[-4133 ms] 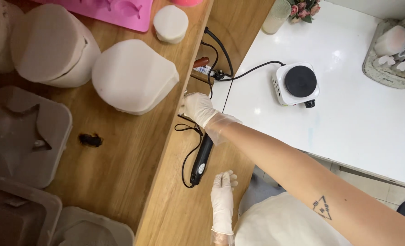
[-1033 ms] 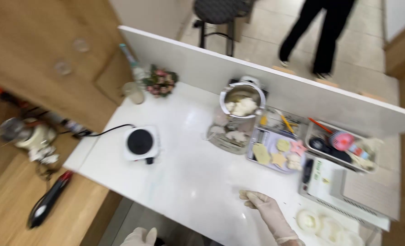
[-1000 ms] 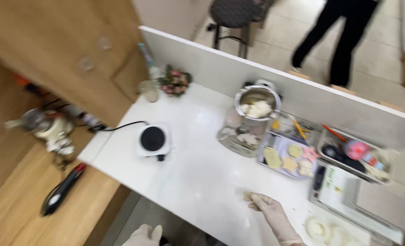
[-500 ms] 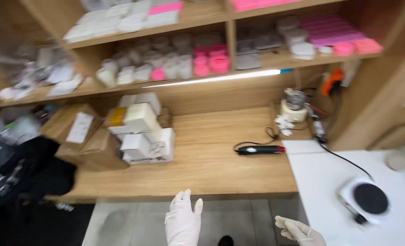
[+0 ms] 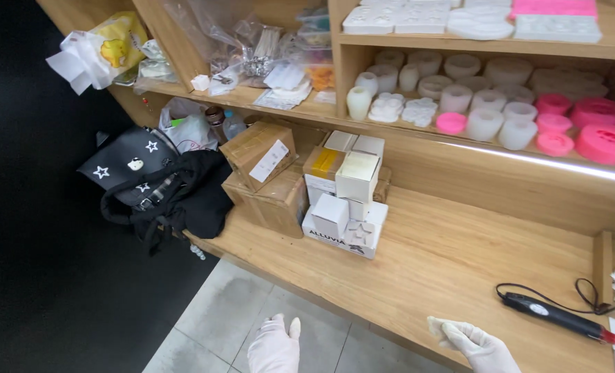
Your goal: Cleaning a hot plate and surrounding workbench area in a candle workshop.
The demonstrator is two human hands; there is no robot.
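Observation:
My left hand [image 5: 274, 345], in a white glove, hangs over the grey floor tiles [image 5: 218, 311] with fingers loosely apart and nothing in it. My right hand [image 5: 477, 343], also gloved, hovers over the front edge of the wooden counter [image 5: 452, 255], fingers curled around what looks like a small pale piece [image 5: 435, 324] at its fingertips. A black rod-shaped heating tool [image 5: 556, 316] with a red tip and a black cord lies on the counter, just right of my right hand.
A stack of white boxes [image 5: 345, 200] and brown cardboard boxes [image 5: 262, 173] stand on the counter's left half. A black bag with white stars [image 5: 155, 179] sits at the far left. Shelves above hold white and pink moulds [image 5: 515, 110] and plastic bags [image 5: 252, 55].
The view has swung from the white table with the hotplate to the wooden shelving and moved closer. Both gloved hands stay low in the frame.

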